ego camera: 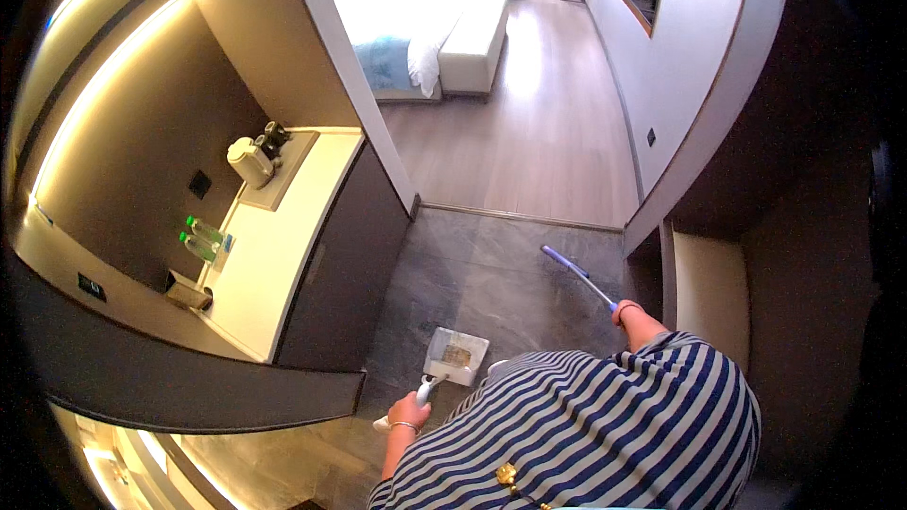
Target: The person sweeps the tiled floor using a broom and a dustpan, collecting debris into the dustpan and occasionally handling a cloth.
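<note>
My left hand, low in the middle, is closed around the white handle of a dustpan. The dustpan's white pan is low over or on the dark tiles, with a brownish patch inside it. On the right, my right hand grips the handle of a broom or floor squeegee with a narrow purple head and a slim metallic shaft. The head is at the dark tiled floor, short of the wood floor's edge. My fingers on that handle are partly hidden.
On the left, a white counter holds a kettle, dark cups on a tray and green-capped bottles. A cushioned niche seat is on the right. Beyond the threshold strip are a bed, its bench and chairs.
</note>
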A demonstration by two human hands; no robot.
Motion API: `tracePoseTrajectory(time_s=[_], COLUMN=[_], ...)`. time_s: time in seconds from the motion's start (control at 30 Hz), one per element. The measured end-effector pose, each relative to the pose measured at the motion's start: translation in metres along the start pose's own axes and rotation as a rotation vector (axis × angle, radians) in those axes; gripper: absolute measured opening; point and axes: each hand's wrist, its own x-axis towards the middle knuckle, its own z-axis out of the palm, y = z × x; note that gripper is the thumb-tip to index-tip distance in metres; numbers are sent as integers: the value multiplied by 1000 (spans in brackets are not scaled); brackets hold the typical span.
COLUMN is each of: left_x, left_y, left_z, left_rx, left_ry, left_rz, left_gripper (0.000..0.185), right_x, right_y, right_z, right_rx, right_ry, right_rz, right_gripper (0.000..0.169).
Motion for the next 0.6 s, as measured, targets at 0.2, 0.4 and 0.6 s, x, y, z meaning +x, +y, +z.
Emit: tracePoseTrajectory(time_s=[0.2, 0.4, 0.6], left_x=[6, 13, 1], left_y=[17, 23, 9], left_z=[28, 31, 33], left_rx=[66, 42, 29], left_ry=[-86, -166, -70], left_rz=[26, 48, 4], left_gripper=[39, 46, 35], right_x=[-39, 10, -7], right_y=[-65, -122, -135], right_z=[3, 76, 128], right_rx=[-142, -335, -430], right_ry=[83, -48, 210], right_rz=[-142, -457, -833], right_gripper=[27, 28, 31])
